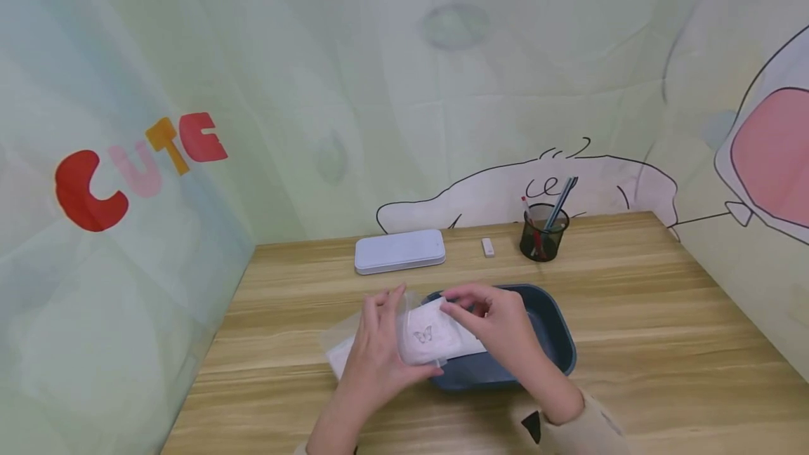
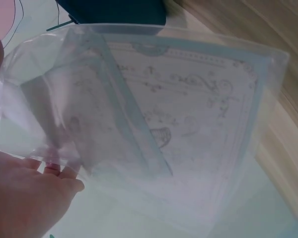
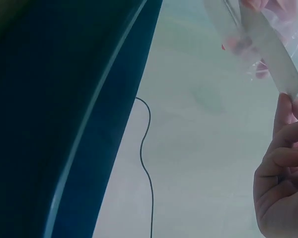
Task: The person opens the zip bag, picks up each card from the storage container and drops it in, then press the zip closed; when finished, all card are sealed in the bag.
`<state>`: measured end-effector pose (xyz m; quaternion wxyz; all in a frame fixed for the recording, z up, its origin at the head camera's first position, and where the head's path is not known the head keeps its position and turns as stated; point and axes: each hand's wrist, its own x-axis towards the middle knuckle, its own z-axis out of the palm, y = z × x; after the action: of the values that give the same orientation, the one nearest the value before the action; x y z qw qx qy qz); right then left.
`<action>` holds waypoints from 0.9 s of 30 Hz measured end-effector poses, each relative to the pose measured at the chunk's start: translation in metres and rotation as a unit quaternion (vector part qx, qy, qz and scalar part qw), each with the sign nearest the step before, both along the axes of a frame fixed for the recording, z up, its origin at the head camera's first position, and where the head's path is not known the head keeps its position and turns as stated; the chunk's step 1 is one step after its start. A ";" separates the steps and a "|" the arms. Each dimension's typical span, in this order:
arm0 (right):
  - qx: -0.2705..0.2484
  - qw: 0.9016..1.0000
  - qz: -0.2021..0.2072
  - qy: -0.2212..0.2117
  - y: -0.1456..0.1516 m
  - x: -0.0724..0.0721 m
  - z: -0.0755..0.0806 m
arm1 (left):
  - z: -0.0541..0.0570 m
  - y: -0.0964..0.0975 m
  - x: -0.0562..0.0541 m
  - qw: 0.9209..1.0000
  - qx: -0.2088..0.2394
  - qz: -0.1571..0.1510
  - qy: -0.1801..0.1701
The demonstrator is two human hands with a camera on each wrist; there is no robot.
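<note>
My left hand grips a clear plastic bag around its open end, thumb below and fingers above. Inside the bag lies a printed sheet with a pale blue border and grey scrollwork. A white paper piece with a small butterfly print shows at the bag's mouth, seen edge-on as a pale strip in the right wrist view. My right hand pinches this paper at its upper corner between thumb and index finger. Both hands are above the left part of a dark blue bin.
Behind the hands, a pale lavender tin case lies on the wooden table. A small white eraser and a black mesh pen cup with several pens stand to its right. Printed curtains enclose the back and sides.
</note>
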<state>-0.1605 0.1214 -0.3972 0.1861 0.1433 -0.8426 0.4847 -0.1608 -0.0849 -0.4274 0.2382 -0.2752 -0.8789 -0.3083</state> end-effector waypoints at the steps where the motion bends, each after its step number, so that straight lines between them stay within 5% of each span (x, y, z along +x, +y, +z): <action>1: 0.005 1.000 0.005 -0.005 -0.001 0.000 0.000 | 0.000 0.000 0.000 1.000 0.001 -0.001 0.001; 11: 0.042 0.995 0.072 -0.049 -0.015 0.003 -0.006 | -0.003 0.000 -0.002 1.000 -0.008 -0.004 0.017; 27: 0.073 0.994 0.066 -0.056 -0.022 0.005 -0.015 | -0.005 0.000 -0.003 1.000 -0.015 -0.007 0.011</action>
<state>-0.1553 0.0998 -0.4122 0.0950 0.1844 -0.8737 0.4400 -0.1634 -0.0850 -0.4328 0.2421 -0.2880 -0.8788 -0.2935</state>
